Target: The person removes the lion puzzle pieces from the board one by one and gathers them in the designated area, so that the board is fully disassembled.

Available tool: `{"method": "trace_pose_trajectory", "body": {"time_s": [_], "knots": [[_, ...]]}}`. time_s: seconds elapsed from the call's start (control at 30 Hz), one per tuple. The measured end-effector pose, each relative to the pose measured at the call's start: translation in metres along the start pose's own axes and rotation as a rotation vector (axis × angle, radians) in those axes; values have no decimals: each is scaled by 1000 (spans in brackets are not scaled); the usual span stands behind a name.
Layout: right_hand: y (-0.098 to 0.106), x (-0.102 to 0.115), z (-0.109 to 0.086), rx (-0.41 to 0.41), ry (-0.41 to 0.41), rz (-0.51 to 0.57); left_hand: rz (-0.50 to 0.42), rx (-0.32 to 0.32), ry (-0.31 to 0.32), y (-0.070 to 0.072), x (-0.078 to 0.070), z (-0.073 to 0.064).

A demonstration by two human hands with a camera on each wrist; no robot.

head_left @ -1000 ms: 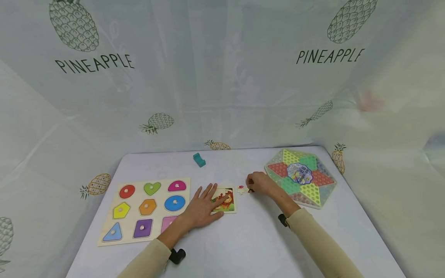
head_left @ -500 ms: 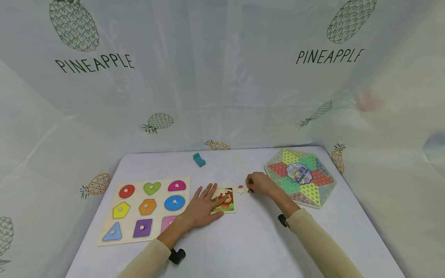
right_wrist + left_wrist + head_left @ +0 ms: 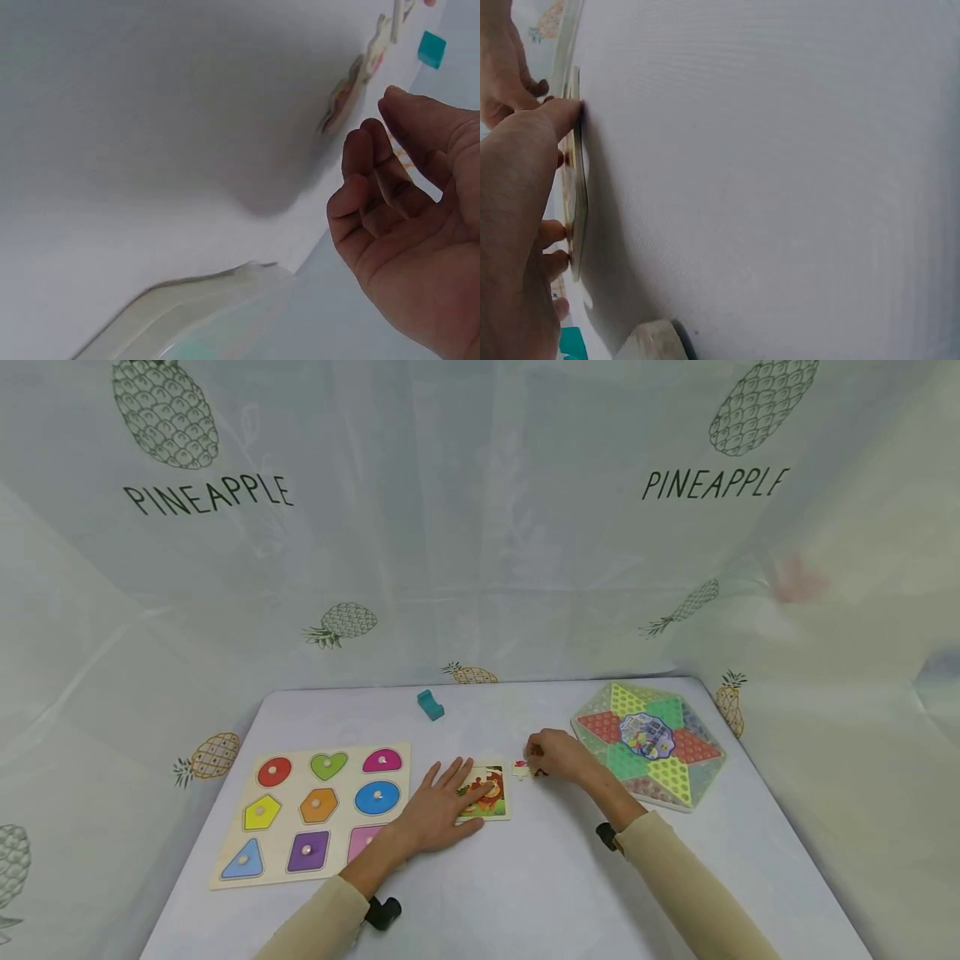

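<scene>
My left hand (image 3: 435, 810) lies with spread fingers across a small wooden picture puzzle (image 3: 498, 810) that shows a reddish-brown animal. In the left wrist view the thumb and fingertips rest on the thin puzzle board (image 3: 580, 195). Just right of the board is a loose pale jigsaw piece (image 3: 520, 769) with a pink patch. My right hand (image 3: 557, 754) hovers with loosely bent fingers over a second, darker jigsaw piece (image 3: 343, 99), partly covered in the head view. Seen from the right wrist, thumb and fingers stand apart with nothing between them.
A wooden shape board (image 3: 285, 777) with knobbed coloured shapes lies at left, partly under the left forearm. At the right back is a hexagonal Chinese checkers board (image 3: 693, 710). A teal block (image 3: 431, 705) sits near the table's back edge, before a pineapple-print curtain (image 3: 465, 527).
My right hand has shifted slightly left, closer over the loose jigsaw pieces. The left hand stays spread on the picture puzzle.
</scene>
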State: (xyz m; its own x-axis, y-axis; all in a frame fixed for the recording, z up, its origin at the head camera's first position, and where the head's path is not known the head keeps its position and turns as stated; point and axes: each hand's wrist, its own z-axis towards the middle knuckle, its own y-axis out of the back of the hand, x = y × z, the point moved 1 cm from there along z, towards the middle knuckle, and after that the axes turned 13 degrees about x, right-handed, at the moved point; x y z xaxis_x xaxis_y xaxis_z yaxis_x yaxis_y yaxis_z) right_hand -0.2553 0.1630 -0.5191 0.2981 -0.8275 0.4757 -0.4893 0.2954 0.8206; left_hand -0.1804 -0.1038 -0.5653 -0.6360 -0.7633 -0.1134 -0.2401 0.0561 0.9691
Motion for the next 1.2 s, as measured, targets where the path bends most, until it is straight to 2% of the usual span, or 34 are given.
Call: {"method": "trace_pose_trajectory", "body": {"time_s": [0.13,0.3,0.6,0.87,1.2], "knots": [[0,14,2,3,27,26,-17,1,-15,3,-4,0],[-5,29,4,51,82,45,-15,17,-14,6,-8,3],[-19,39,10,128,227,-2,3,65,-2,4,-9,7],[-24,43,13,148,227,-32,-7,68,-7,3,-6,7],[-29,48,15,81,227,-43,-34,63,-29,8,-8,5]]}}
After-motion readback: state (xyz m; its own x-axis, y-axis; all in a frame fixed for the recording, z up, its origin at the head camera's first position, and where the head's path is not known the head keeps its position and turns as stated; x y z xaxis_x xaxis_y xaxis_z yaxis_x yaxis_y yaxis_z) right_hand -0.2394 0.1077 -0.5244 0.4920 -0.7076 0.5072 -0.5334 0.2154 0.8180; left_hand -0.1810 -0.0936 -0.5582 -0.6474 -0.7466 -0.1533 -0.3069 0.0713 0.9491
